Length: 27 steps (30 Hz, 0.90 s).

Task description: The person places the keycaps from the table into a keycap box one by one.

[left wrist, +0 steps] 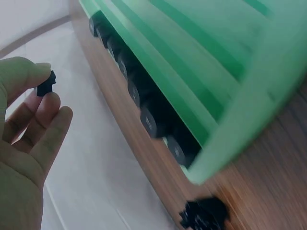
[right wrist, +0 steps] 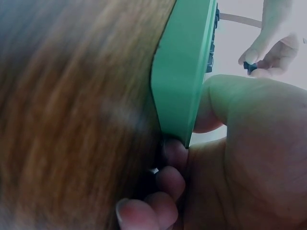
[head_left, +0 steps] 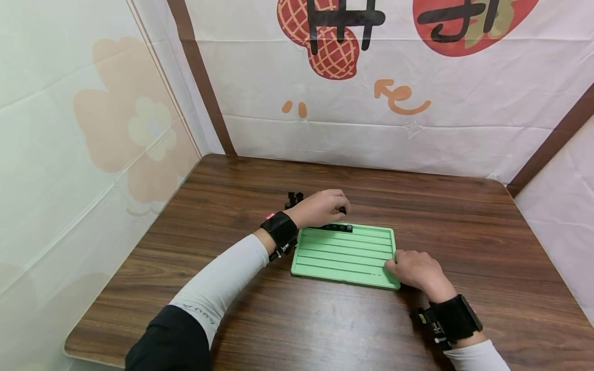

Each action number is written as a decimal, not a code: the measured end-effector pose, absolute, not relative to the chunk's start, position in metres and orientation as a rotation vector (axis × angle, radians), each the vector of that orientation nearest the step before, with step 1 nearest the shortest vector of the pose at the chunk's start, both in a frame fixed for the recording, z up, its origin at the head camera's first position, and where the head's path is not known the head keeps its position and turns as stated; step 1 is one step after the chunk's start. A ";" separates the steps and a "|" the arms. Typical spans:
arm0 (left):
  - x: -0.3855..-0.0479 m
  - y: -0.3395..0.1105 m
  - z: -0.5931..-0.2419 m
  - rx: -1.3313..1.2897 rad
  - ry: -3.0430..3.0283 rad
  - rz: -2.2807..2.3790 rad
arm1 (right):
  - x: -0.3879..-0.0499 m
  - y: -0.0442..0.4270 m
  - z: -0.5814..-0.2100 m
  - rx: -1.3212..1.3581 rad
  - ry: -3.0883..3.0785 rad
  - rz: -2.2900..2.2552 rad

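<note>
My left hand [head_left: 322,205] pinches a small black piece [left wrist: 46,85] between thumb and fingertips, above the table just past the far edge of a green slotted tray [head_left: 343,255]. Several similar black pieces [left wrist: 151,120] stand in a row along the tray's far slot; the left wrist and hand partly cover that row in the head view. At the tray's near right corner my right hand [head_left: 417,269] grips the rim. The thumb lies over the top and the other fingers curl by the side, as the right wrist view shows.
More loose black pieces [head_left: 293,199] lie on the wooden table [head_left: 445,206] past the tray's far left corner, partly behind the left wrist. A printed white cloth [head_left: 260,139] hangs behind the table, and another covers the left side.
</note>
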<state>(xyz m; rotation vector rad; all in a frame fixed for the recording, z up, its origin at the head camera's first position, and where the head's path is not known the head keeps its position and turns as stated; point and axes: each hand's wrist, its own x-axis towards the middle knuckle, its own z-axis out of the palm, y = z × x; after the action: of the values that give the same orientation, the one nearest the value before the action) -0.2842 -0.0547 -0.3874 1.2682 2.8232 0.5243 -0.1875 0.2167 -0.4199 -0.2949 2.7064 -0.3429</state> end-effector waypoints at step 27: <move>-0.283 -0.007 -0.406 1.327 2.712 0.351 | -0.190 0.217 -0.423 -0.271 2.703 -0.319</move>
<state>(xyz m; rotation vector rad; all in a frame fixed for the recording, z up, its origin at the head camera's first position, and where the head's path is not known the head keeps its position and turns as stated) -0.2830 -0.0073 -0.4062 1.3269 2.7121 0.3508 -0.1900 0.2172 -0.4230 -0.2706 2.7026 -0.3190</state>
